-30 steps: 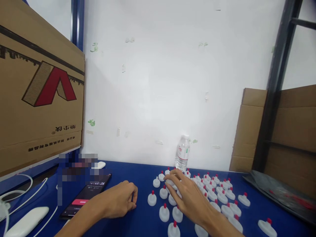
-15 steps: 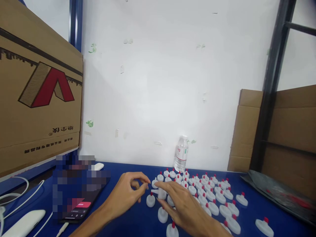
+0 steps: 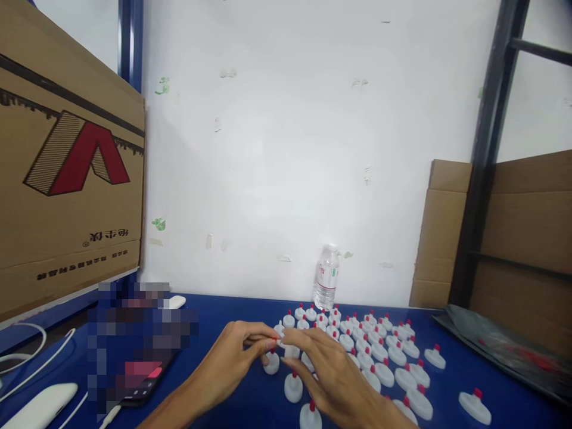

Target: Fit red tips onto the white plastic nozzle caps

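Observation:
Between the thumb and fingers of my right hand [image 3: 328,366] is a small white squeeze bottle [image 3: 292,352], tipped so that its nozzle points left. My left hand [image 3: 239,354] is closed in a pinch at that nozzle. A bit of a red cap [image 3: 276,339] shows between its fingertips; the fingers cover most of it. Just below the pinch stands a white bottle [image 3: 270,364], its top partly hidden by the left fingers. Nearer to me are a red-capped bottle [image 3: 294,388] and another capped bottle [image 3: 310,416], left of my right wrist.
Several more red-capped bottles [image 3: 384,374] spread across the blue table [image 3: 223,405] to the right. A clear water bottle [image 3: 327,280] stands against the wall. On the left are a phone [image 3: 138,393], white cables and a large carton [image 3: 75,179]. A grey plastic bag [image 3: 504,351] lies at right.
My left fingertips have moved right and now meet the nozzle of the bottle in my right hand. A red cap shows there now. The view has shifted slightly.

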A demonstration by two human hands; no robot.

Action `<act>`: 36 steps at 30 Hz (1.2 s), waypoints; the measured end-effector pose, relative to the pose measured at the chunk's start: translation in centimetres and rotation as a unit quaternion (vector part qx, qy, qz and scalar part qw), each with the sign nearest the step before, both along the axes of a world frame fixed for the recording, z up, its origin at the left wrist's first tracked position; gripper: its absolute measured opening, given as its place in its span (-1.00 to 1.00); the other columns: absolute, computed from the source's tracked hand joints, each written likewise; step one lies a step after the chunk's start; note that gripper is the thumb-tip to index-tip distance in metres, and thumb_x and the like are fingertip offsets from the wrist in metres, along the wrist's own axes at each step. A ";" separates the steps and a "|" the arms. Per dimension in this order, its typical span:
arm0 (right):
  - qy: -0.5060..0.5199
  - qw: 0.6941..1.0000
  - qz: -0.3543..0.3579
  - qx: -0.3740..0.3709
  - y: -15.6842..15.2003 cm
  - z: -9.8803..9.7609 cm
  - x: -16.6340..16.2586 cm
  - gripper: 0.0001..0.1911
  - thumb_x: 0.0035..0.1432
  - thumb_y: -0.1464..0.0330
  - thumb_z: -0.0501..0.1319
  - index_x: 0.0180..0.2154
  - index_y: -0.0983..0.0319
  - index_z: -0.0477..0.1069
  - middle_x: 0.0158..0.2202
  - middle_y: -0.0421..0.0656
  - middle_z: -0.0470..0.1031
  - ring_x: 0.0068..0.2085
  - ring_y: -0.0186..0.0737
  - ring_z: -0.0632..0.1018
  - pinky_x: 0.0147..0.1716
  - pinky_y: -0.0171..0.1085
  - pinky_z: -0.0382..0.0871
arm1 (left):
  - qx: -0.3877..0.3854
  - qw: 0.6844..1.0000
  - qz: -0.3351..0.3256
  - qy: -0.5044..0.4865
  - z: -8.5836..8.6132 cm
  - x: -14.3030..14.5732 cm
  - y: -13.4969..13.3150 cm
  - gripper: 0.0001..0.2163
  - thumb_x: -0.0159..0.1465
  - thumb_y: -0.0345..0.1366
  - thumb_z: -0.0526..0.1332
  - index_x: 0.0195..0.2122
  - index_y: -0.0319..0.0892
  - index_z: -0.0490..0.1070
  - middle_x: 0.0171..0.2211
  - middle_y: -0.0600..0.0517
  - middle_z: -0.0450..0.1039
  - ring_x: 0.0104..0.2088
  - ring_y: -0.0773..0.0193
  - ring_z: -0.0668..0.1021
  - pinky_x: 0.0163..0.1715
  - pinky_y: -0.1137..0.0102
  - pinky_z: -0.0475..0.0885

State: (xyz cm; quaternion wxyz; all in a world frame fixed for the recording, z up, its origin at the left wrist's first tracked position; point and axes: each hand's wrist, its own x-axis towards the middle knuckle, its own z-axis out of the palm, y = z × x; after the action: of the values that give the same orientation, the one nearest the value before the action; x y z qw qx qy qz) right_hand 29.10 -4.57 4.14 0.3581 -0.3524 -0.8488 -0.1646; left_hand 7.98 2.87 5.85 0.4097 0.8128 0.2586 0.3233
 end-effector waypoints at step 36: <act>-0.028 0.977 -0.149 -0.149 3.8 3.1 2.0 -0.66 0.46 0.39 -0.05 0.06 0.13 0.45 -0.02 -0.09 0.51 -0.03 -0.11 0.56 0.01 -0.13 0.40 | 0.199 0.937 0.126 0.257 -0.1 3.8 6.0 -0.74 0.41 -0.13 0.21 -0.03 -0.20 0.47 -0.22 0.04 0.55 -0.18 0.23 0.60 -0.08 0.17 0.52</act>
State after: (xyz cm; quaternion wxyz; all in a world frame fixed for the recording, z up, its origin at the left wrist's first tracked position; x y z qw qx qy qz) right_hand 31.11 -0.78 7.19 0.2489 -0.5197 -0.8115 -0.0972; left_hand 11.75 8.92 5.72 0.1147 0.8941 0.3855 0.1971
